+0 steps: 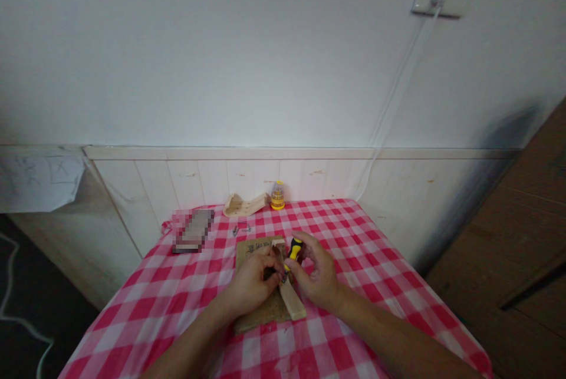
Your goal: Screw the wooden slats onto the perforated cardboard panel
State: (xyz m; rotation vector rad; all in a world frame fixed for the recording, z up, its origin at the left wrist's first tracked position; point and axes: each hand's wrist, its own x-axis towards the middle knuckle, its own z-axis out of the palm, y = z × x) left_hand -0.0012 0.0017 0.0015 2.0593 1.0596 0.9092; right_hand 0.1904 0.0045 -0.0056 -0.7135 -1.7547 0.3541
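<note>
My right hand (321, 273) is closed around the handle of a yellow-and-black screwdriver (293, 250), its lower end pointing down at a pale wooden piece (292, 301). With its fingers pinched together, my left hand (254, 279) is at the same spot beside the screwdriver's lower end. A small dark metal bit shows between the two hands, but its kind is too small to tell. Under the wood lies a brown board or cardboard sheet (256, 312) with dark handwriting near its far edge. My fingers hide part of the wood.
A red-and-white checked cloth (354, 332) covers the table. Toward the back are a curved wooden part (243, 206), a yellow bit container (277, 196) and small metal pieces (242, 228). A blurred flat object (194, 230) lies at left. A white cable (393, 90) runs down the wall.
</note>
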